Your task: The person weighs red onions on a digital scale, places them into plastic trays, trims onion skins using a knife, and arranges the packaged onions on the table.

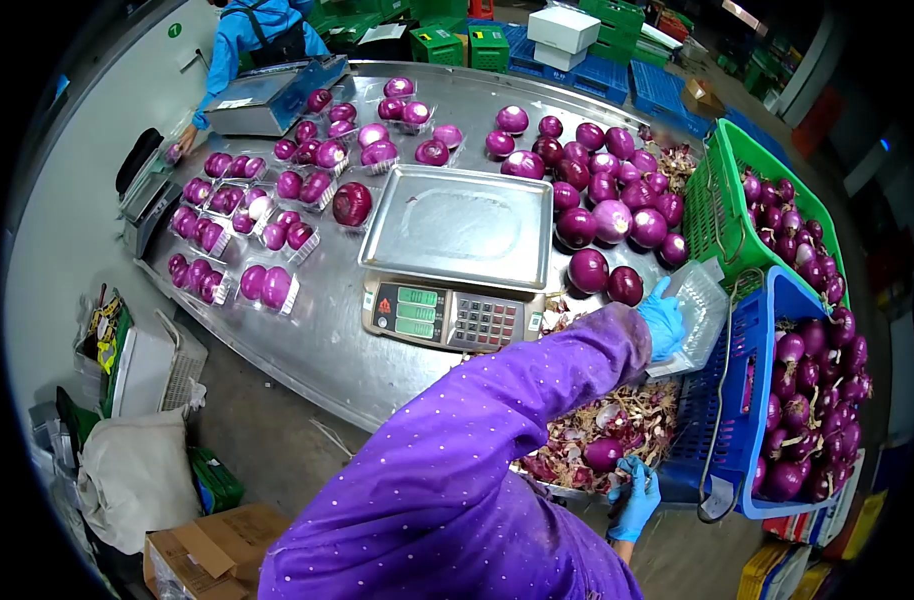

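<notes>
My left hand [662, 318], in a blue glove, reaches across to the right side of the table. Its fingers are closed on the edge of clear plastic trays [704, 310], which look stacked. Lower down, my right hand [634, 500], also gloved in blue, is closed beside the onion peelings [617, 420]. What it holds is small and dark, and I cannot make it out. A red onion [603, 455] lies on the peelings close to that hand. Several peeled red onions [612, 221] stand beyond my left hand. A weighing scale [459, 225] with a bare metal plate sits mid-table.
Packed trays of onions [268, 287] cover the table's left side. A green crate [712, 200] and a blue crate [722, 400], both full of onions, border the right. Another person [262, 40] works at the far left beside a metal machine [272, 97].
</notes>
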The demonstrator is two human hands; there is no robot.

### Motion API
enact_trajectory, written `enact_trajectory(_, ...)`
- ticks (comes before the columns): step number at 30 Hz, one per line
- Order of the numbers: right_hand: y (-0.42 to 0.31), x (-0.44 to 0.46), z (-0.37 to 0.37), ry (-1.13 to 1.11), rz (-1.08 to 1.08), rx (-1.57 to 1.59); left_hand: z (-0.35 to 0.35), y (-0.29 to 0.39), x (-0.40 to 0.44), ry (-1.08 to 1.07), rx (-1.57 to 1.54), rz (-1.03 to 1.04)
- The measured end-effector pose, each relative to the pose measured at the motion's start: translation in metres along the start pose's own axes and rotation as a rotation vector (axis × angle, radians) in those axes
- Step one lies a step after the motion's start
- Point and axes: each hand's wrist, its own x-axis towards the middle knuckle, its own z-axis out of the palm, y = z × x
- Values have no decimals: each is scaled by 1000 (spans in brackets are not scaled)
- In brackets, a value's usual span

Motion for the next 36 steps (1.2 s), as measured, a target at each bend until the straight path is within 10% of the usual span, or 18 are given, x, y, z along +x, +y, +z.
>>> enact_trajectory(6,-7,-2,-10,-109,10,8,25,2,15,157,255,189)
enact_trajectory(14,-7,5,-22,-272,56,-84,-20,-2,36,-306,174,395)
enact_trajectory(25,35,-34,-6,-90,1,196,-27,-17,42,-323,111,421)
enact_trajectory(36,31,-34,-3,-31,52,173,-142,-31,-32,308,-125,268)
